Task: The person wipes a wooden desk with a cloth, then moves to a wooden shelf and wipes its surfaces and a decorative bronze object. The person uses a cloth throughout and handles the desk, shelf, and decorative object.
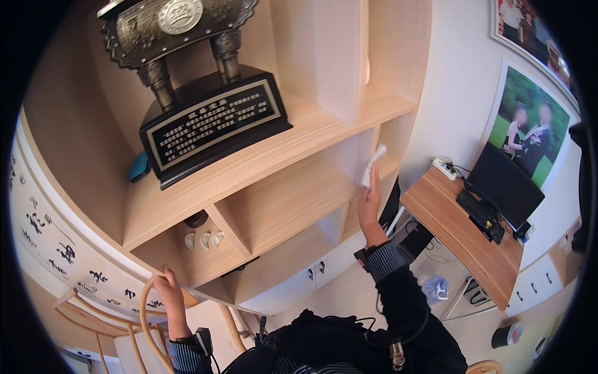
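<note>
Now right hand (369, 202) presses white cloth (372, 165) against shelf divider (367, 149) edge.

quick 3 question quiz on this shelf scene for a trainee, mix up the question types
1. True or false: the right hand presses a white cloth against the wooden shelf unit.
2. The left hand grips: A) the curved wooden chair back B) the keyboard C) the bronze trophy
3. Fill in: the trophy stands on a ____ plinth.

Key: 1 true; 2 A; 3 black
</note>
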Motion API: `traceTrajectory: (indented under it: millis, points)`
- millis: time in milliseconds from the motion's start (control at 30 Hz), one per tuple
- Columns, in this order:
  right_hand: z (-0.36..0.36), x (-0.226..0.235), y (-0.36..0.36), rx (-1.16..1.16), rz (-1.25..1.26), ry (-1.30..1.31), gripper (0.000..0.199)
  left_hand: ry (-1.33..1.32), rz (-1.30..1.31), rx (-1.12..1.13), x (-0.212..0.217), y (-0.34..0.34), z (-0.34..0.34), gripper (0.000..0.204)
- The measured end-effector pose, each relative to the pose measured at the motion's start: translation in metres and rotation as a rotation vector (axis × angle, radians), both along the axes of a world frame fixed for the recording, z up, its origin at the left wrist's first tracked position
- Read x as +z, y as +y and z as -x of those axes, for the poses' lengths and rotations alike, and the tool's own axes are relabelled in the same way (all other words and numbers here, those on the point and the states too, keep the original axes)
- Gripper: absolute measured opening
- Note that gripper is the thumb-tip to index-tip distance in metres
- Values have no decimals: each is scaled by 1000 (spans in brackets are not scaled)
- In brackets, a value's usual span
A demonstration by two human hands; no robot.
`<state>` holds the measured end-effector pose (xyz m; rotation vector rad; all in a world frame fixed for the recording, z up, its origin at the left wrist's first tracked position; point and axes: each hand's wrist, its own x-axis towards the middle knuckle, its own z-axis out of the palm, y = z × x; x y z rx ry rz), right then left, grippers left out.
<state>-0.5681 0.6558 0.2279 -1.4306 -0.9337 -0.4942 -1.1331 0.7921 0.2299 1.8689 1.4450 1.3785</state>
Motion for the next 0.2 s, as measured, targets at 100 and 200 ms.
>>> traceTrajectory:
  millis: [100,200]
  points:
    - [20,-37,-3,-42,33,51,59,40,26,45,-3,1,0,23]
    - [39,-62,9,-91,53,-6,61,10,-10,40,-9,5,4,20]
